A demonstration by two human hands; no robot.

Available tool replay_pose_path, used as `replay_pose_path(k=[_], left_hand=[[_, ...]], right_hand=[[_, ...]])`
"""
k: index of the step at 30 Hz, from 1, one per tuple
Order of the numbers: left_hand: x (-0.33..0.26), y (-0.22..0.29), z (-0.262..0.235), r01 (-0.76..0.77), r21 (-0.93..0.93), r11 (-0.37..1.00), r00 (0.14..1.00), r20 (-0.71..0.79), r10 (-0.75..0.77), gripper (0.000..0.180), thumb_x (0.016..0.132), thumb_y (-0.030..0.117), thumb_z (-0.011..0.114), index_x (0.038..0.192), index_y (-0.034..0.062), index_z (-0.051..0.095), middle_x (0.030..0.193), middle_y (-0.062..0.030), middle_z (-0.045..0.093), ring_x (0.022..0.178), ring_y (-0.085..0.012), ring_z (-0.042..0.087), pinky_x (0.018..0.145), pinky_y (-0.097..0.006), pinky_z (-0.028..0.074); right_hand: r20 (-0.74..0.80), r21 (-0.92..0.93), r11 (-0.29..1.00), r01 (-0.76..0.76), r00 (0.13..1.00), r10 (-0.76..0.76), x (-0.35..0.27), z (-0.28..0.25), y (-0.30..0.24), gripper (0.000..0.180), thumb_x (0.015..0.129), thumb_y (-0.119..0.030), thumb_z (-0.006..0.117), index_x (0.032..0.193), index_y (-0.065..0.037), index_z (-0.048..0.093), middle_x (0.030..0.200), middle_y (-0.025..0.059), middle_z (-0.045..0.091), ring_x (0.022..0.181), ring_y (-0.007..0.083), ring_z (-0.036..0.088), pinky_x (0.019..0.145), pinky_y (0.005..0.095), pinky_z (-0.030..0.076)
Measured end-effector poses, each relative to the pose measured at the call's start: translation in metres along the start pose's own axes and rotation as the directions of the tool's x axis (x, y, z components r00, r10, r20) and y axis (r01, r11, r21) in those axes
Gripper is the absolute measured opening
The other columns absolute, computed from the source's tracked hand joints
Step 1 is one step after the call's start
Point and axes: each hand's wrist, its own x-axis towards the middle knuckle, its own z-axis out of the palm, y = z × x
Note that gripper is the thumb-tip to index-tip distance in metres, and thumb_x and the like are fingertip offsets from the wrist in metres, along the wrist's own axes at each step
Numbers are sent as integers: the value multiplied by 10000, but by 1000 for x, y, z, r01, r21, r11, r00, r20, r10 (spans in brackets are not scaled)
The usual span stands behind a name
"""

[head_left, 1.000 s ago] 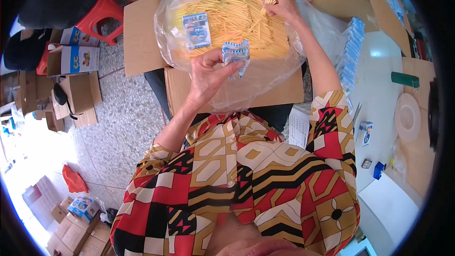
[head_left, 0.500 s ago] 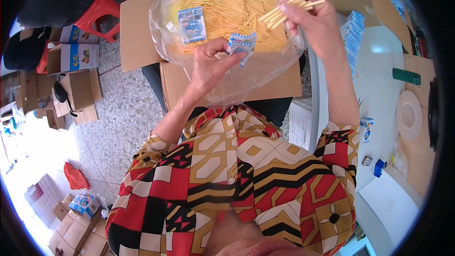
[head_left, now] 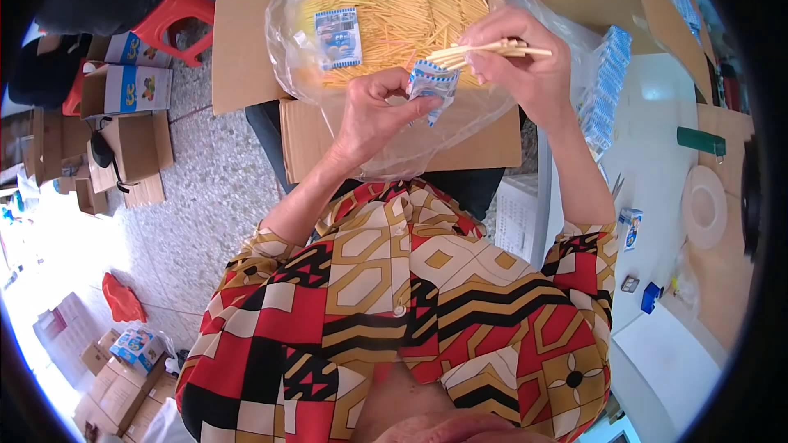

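Between the thumb and fingers of my left hand [head_left: 373,111] is a small blue-and-white packet [head_left: 432,89], its upper end facing the sticks. My right hand [head_left: 529,57] pinches a bunch of thin pale-yellow sticks [head_left: 484,53], whose left tips reach the packet's upper edge. Whether the tips are inside it I cannot tell. Below both hands, a clear plastic bag [head_left: 283,37] lines a cardboard box [head_left: 246,49] and holds a heap of similar sticks [head_left: 402,8]. Another blue-and-white packet [head_left: 337,38] lies flat on the heap's left side.
To the right, a pale table [head_left: 648,139] carries a long stack of blue-and-white packets [head_left: 606,86], a green object [head_left: 701,141] and a white ring [head_left: 704,207]. A red stool [head_left: 176,16] and several cartons [head_left: 131,148] stand on the speckled floor at left.
My right hand has moved left and down, bringing the sticks to the packet's upper end. My left hand has shifted slightly right with the packet.
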Motion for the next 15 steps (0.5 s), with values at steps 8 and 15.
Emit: replay_pose_path(k=[8,15], left_hand=[[0,12,0,122,-194,973,990,92,-106,137,747,123,732,789,11,665,647,37,603,583,3,472,495,-171,384],[1,5,-3,128,-89,988,984,137,-115,134,740,119,733,760,11,656,628,29,580,569,-4,458,487,-187,371]], right_hand=[[207,-302,907,292,949,-237,-4,-2,-22,189,677,88,685,815,-14,606,818,103,631,784,187,631,649,271,493],[235,-300,932,204,963,-134,-1,-5,-25,179,683,84,664,818,-19,607,818,87,627,765,166,616,667,257,476]])
